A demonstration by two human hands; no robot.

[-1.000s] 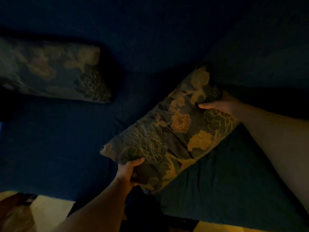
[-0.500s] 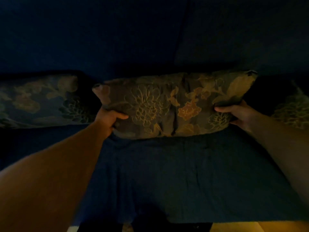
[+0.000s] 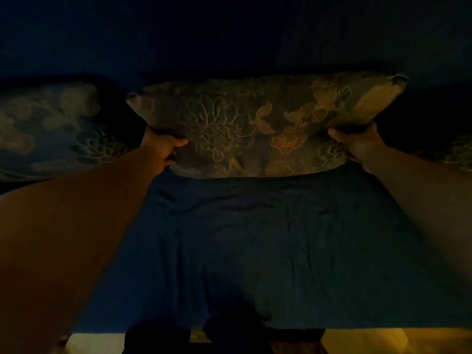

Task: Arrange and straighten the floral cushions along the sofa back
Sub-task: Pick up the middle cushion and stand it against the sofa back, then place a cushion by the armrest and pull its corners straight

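— Both hands are closed on the middle floral cushion [image 3: 255, 123]: the left hand [image 3: 163, 146] grips its lower left end, the right hand [image 3: 357, 144] its lower right end, thumbs on the front face.

— Where does the cushion sit?

— Centre of the frame, lying lengthwise and level against the dark blue sofa back [image 3: 229, 34], its bottom edge at the seat.

— Any others?

— A second floral cushion [image 3: 51, 129] in the middle left, just beside the held one, and the edge of a third cushion [image 3: 459, 154] at the far right.

— And the surface?

— The blue seat cover [image 3: 268, 251] is creased, filling the lower middle. Light floor [image 3: 383, 341] shows along the bottom edge. The room is very dim, so fabric detail is hard to make out.
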